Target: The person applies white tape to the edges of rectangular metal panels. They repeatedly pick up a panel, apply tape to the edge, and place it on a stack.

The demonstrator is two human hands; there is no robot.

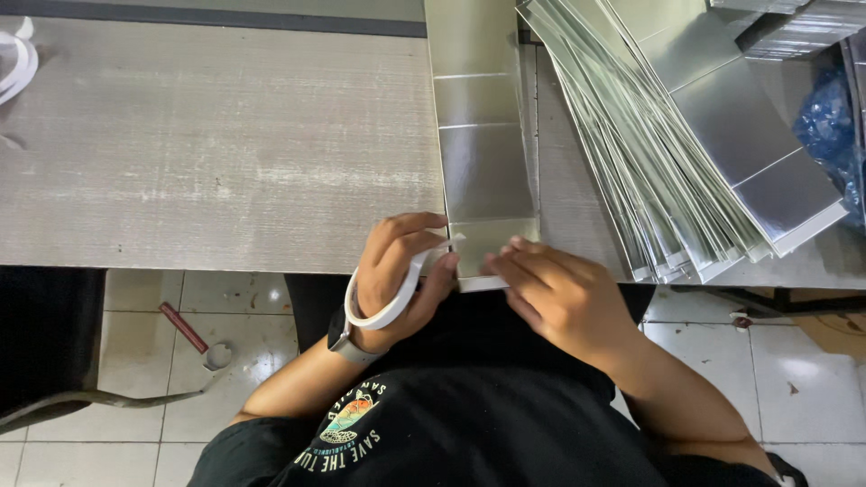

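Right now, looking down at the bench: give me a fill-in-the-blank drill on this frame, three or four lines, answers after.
1. The roll of white tape is looped around the ____ hand.
2. The right hand presses the near end of a long ____-coloured card strip.
3. The fanned stack of strips lies to the ____ of that strip.
4. The left wrist wears a ____.

Missing words: left; silver; right; watch

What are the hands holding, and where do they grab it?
The left hand wears a white tape roll around it, pinching its loose end. The right hand presses the near end of the silver card strip.
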